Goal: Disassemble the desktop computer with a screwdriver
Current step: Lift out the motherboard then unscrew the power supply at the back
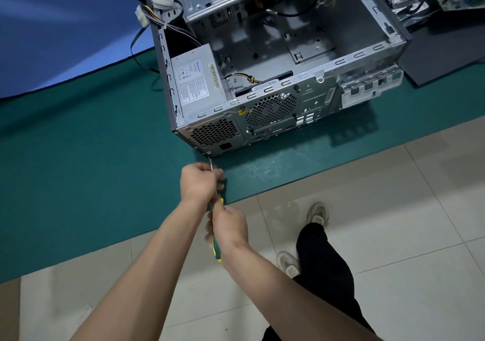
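1. Green mat (78,157) over pale floor tiles (393,222), blue sheet (52,26) behind; on the mat, open case (262,60) lying on its side, rear panel (262,115) toward the camera, largely stripped inside.
2. Still fitted in the near-left corner of the case: power supply (194,83), vent grille (214,132) showing through the rear panel.
3. Screwdriver (216,246) running from low centre up to a screw (209,153) at the bottom left corner of the rear panel, tip seemingly seated in the head.
4. Right hand (231,226) wrapped round the green-yellow handle, fingers closed tight on it.
5. Left hand (200,180) further up, fingers pinching the metal shaft near the tip to steady it.
6. Step in hand, by the look of it: backing out one of the power supply's rear screws.
7. To do it well: keep the shaft in line with the screw, not slanted; press in firmly through the handle while turning, to stop the tip camming out.
8. Loosen the left pinch enough for the shaft to spin, yet keep it as a guide.
9. Ease off pressure once the screw runs free, and catch it before a drop onto the mat.
10. Risk: case sliding on the mat under the push, with no hand bracing it.
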Demonstrator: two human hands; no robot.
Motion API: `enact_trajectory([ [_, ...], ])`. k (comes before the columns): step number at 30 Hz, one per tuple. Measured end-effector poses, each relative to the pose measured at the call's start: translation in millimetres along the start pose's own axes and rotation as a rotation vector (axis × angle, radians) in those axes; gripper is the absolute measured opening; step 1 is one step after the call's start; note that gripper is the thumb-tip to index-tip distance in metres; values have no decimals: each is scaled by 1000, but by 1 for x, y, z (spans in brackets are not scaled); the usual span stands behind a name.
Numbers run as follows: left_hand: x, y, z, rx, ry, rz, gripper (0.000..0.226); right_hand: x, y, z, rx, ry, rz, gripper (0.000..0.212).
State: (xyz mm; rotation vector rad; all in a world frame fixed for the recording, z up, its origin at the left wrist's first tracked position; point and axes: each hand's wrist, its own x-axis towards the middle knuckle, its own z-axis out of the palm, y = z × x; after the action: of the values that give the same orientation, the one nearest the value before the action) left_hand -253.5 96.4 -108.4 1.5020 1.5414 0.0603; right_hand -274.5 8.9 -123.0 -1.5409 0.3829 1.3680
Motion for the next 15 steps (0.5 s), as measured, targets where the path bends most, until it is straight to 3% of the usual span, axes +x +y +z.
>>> enact_trajectory([
  [2, -1, -1, -5, 105, 15, 12, 17, -1, -1, 1, 16, -8, -24, 31],
  [9, 2, -1, -1, -74, -43, -79, 14, -4, -11, -28, 73, -330, 9, 30],
  [12, -3, -2, -2, -185, -129, -79, 22, 0, -13, -35, -46, -270, -96, 23],
  [15, -7, -4, -5, -284, -236, -60, 25, 4, -15, -39, -175, -206, -184, 33],
])
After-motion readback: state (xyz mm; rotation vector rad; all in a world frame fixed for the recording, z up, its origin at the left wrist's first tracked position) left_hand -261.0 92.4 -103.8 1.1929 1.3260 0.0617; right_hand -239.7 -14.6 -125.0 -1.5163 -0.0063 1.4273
